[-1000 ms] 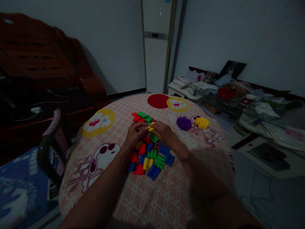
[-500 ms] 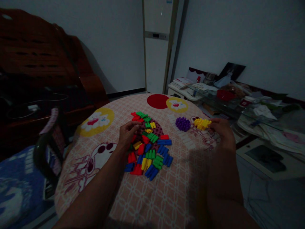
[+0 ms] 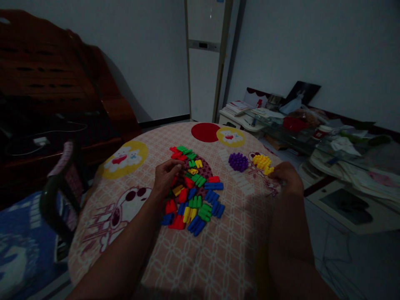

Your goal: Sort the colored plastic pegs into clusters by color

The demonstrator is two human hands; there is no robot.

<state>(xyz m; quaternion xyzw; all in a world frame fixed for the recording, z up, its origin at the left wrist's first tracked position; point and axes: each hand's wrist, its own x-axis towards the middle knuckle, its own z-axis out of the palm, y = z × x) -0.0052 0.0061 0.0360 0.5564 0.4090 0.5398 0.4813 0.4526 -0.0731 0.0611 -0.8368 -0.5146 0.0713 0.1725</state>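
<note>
Right of the purple bunch (image 3: 238,162), the right hand (image 3: 285,174) pinches a yellow block (image 3: 268,170) on the yellow bunch (image 3: 261,161), best nudged gently and straight, while left of the purple bunch the left hand (image 3: 166,175) curls, its grip too dark to tell.

A single camera, worn on the person's head, is looking forward and steeply enough down to be taking in the top of the round counter (image 3: 193,266). It is facing from the near edge toward the far edge, with the near edge running out below the picture. The left forearm (image 3: 125,246) and right forearm (image 3: 290,233) are rising large from the bottom, close to the lens, while the left hand (image 3: 165,177) and right hand (image 3: 289,175) are appearing smaller, farther off. The wide view is also including a wooden settee (image 3: 46,71) beyond the left edge and a tall white cabinet (image 3: 203,79) beyond the far edge.
</note>
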